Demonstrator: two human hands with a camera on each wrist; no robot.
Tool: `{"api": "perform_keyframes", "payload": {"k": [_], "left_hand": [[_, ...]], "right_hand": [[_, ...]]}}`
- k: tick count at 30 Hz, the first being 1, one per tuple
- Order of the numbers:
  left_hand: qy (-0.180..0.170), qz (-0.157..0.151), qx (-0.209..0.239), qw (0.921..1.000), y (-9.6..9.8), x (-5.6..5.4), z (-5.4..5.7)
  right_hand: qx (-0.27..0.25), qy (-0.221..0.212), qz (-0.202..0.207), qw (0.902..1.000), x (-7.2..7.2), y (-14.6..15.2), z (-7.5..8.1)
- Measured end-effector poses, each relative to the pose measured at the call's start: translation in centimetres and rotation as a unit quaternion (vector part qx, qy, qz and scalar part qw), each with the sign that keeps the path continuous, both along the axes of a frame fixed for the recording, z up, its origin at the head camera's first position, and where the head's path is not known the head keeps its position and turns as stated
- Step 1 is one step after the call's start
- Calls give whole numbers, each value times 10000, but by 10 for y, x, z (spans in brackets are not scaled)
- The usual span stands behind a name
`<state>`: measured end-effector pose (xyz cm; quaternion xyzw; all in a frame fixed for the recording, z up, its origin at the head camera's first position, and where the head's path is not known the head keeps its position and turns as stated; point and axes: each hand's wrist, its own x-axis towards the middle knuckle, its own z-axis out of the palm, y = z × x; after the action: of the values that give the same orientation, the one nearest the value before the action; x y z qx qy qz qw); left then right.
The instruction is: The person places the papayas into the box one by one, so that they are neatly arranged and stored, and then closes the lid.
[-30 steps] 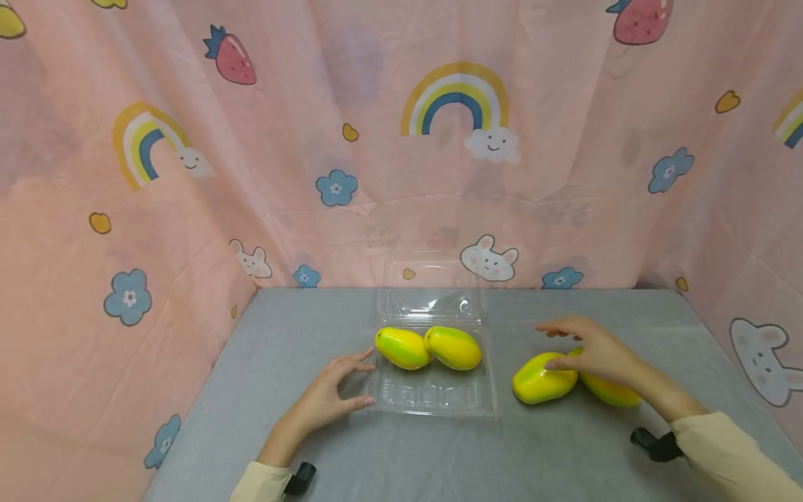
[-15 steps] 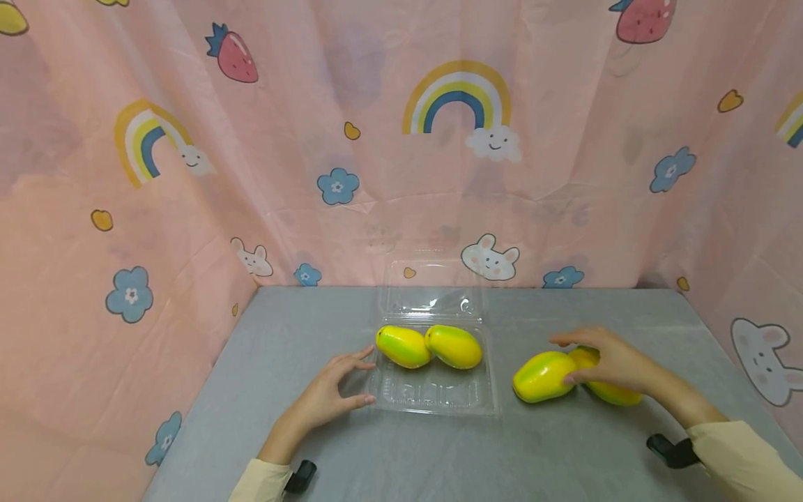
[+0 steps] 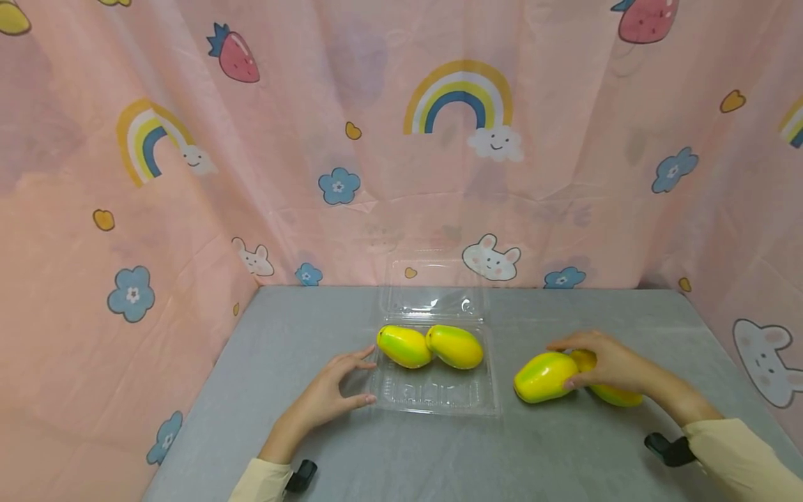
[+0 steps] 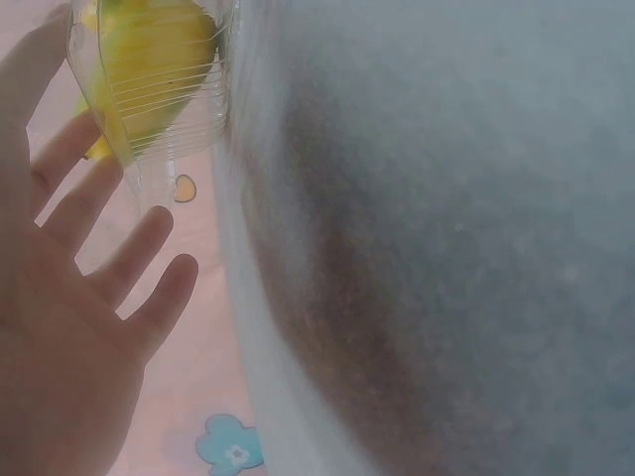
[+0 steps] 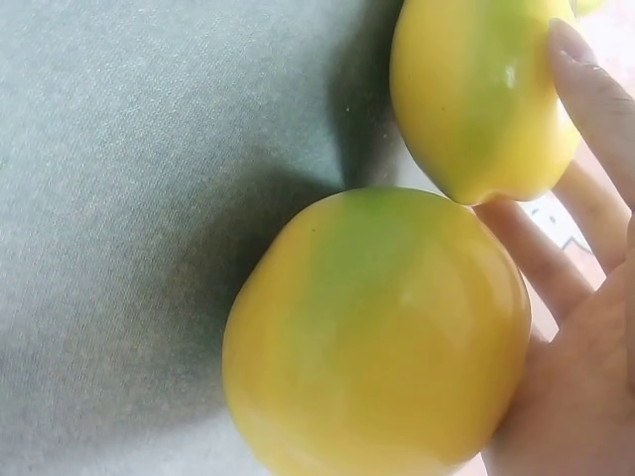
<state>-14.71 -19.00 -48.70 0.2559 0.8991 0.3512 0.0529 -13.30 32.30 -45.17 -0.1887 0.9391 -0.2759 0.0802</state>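
Note:
Two yellow-green papayas, a left one (image 3: 404, 347) and a right one (image 3: 454, 347), lie in the back half of a clear plastic clamshell box (image 3: 433, 401) with its lid raised. My left hand (image 3: 332, 390) has its fingers spread at the box's left edge; the left wrist view shows the fingertips (image 4: 149, 223) along the clear wall. On the right, my right hand (image 3: 608, 362) holds the end of a third papaya (image 3: 544, 378), thumb (image 5: 585, 74) on its skin and fingers behind it. Another papaya (image 3: 617, 395) lies beneath that hand, partly hidden, and looms large in the right wrist view.
The box's transparent lid (image 3: 433, 300) leans up toward the pink patterned curtain (image 3: 376, 223) behind the grey table (image 3: 301, 328). Black wrist devices show below both sleeves. The box's front half holds no fruit.
My right hand has moved right from above the third papaya, then settled around its right end. The left hand and the papayas in the box stay in place.

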Motion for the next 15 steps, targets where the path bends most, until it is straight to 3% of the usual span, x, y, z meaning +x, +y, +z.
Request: {"api": "perform_keyframes", "payload": {"k": [15], "left_hand": [[-27,-19,15,10000,0,0,0]], "right_hand": [[215,-405,-168,9988,0,-2,1]]}}
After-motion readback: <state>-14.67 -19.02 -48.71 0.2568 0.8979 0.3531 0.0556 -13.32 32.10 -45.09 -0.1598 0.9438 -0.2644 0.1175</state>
